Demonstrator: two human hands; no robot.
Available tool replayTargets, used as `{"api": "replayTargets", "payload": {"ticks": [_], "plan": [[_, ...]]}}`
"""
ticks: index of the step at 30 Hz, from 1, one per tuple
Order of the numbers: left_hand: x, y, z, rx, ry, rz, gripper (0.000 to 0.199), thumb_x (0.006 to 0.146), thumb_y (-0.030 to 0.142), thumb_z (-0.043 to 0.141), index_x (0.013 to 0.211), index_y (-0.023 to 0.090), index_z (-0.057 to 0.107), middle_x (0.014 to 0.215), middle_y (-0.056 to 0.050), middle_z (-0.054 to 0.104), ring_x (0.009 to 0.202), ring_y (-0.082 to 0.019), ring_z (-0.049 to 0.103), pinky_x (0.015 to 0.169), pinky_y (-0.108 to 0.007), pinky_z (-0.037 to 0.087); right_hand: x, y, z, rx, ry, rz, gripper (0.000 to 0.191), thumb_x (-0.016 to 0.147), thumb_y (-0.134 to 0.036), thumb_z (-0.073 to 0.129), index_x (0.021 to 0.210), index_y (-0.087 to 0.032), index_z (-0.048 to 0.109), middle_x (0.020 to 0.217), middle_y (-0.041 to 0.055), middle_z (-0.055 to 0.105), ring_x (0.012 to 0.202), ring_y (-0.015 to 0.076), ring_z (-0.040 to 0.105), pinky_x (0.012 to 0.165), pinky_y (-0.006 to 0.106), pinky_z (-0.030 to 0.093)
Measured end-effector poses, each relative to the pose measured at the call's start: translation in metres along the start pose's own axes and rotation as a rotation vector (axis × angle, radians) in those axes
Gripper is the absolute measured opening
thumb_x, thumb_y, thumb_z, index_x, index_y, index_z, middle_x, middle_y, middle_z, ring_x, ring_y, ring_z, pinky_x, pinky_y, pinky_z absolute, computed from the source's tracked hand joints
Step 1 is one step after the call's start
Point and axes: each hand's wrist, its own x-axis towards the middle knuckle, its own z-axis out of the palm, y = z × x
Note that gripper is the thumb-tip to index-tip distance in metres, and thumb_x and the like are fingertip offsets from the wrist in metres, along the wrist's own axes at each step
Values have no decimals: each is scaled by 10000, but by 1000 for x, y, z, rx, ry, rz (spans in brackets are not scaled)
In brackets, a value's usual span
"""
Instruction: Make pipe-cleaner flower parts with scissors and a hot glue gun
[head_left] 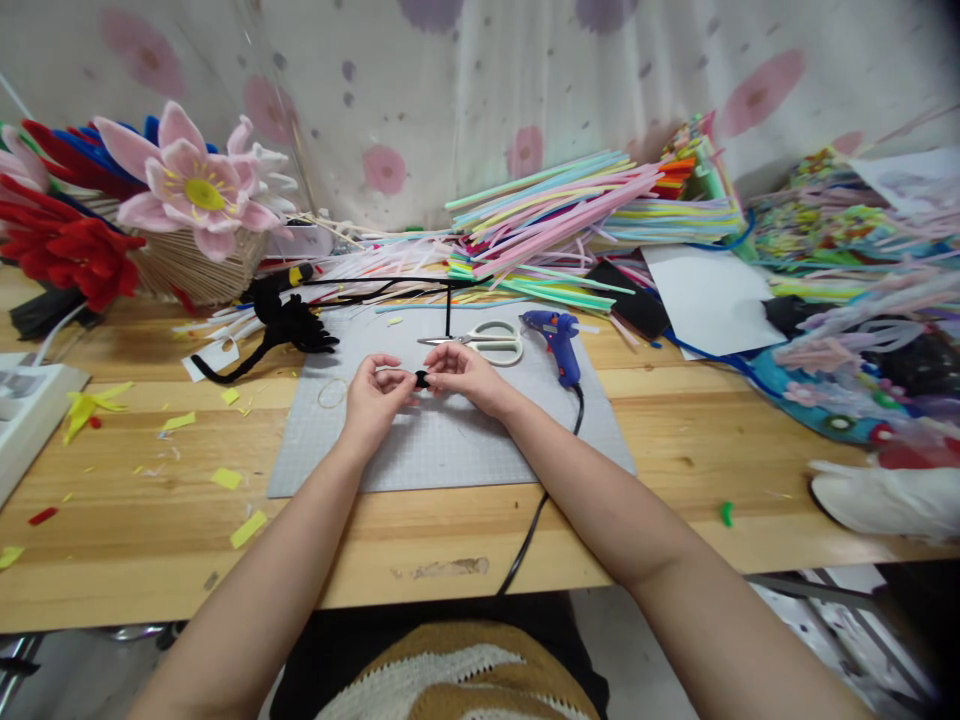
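Between the fingertips of both hands is a small black fuzzy piece [421, 379], likely bent pipe cleaner, held above the grey cutting mat [450, 450]. My left hand [377, 398] pinches its left side, and my right hand [466, 378] pinches its right side. Just beyond the right hand lie scissors [498, 343] with pale handles. A blue glue gun [556, 340] rests on the mat to their right, its black cord running toward the front edge. To the left, a black fuzzy figure [289, 325] with a long curved stem lies partly on the mat.
Bundles of coloured pipe cleaners [555, 205] spread along the back. At the left stand a pink fuzzy flower [196, 190] and a white power strip [34, 420]. Yellow scraps [226, 478] dot the wooden table [187, 560]. White paper [712, 297] and plastic bags [862, 360] lie right.
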Motion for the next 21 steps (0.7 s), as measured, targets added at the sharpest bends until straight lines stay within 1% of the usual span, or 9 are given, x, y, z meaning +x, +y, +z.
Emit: {"api": "replayTargets", "payload": {"ticks": [2,5,8,12,16,18,21], "plan": [[-1,2,0,-13,-3,-26,446,558,278,731,880,173,441,662,15,625,605,-142,630,507,-256,528,0,1,1,-22,15,0,322,598,-254,727,821,-154,518,643,-45,587,546,67,563,552,208,477],[-2,4,-2,-40,-43,-67,445,572,285,725,910,169,458,683,8,637,632,-151,643,530,-273,538,0,2,1,-26,38,11,328,601,-269,722,819,-164,500,631,-53,582,528,68,557,550,214,477],[-2,6,-3,-57,-63,-88,485,545,252,745,927,172,457,692,18,634,646,-153,646,537,-282,545,1,3,0,-21,45,15,337,603,-275,715,825,-172,484,623,-60,575,527,72,558,550,218,477],[-1,6,-2,-51,-56,-108,513,525,227,756,919,178,430,682,22,633,643,-149,643,540,-281,546,1,4,0,-41,43,16,324,612,-266,699,829,-175,477,620,-62,565,531,73,555,535,211,464],[-2,8,1,-19,-23,-123,535,508,227,762,894,188,393,647,39,621,597,-136,629,518,-269,536,2,4,1,-65,41,7,317,608,-243,691,822,-177,467,617,-64,559,525,70,547,536,211,459],[-2,9,3,-2,-21,-121,543,508,244,768,890,191,385,633,45,614,579,-134,625,514,-268,534,2,4,2,-76,38,2,311,611,-236,687,818,-178,462,619,-62,565,525,69,547,540,210,456],[0,10,3,-16,-22,-122,474,583,349,728,888,186,402,632,30,615,555,-130,619,504,-270,532,2,4,3,-81,44,6,307,617,-234,682,818,-180,457,624,-57,574,521,71,549,543,214,457]]}}
